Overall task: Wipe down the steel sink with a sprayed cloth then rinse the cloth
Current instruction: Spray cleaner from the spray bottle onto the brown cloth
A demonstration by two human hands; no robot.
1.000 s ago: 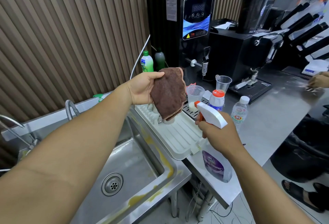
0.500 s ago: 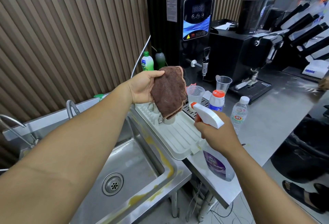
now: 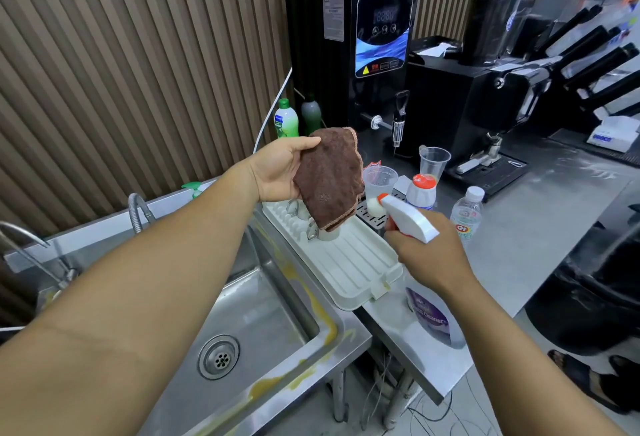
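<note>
The left hand [image 3: 277,172] is gripping a brown cloth [image 3: 329,179], letting it hang over the white drying tray [image 3: 349,262], beside the steel sink [image 3: 242,324]. The right hand [image 3: 429,255] is wrapping around a spray bottle [image 3: 408,217], its nozzle pointing at the cloth from close by. To wet it well, the person is best keeping the cloth spread flat to the nozzle and squeezing in short bursts, so the mist is landing on fabric, not on the cups [image 3: 381,182] standing on the desk [image 3: 536,227] behind.

Café back-bar, steel bench [image 3: 540,227] with black water boiler [image 3: 360,37], coffee machine [image 3: 467,103], plastic cups [image 3: 433,161], steel sink [image 3: 263,317], drying rack [image 3: 349,262], slatted wall [image 3: 138,54]
</note>
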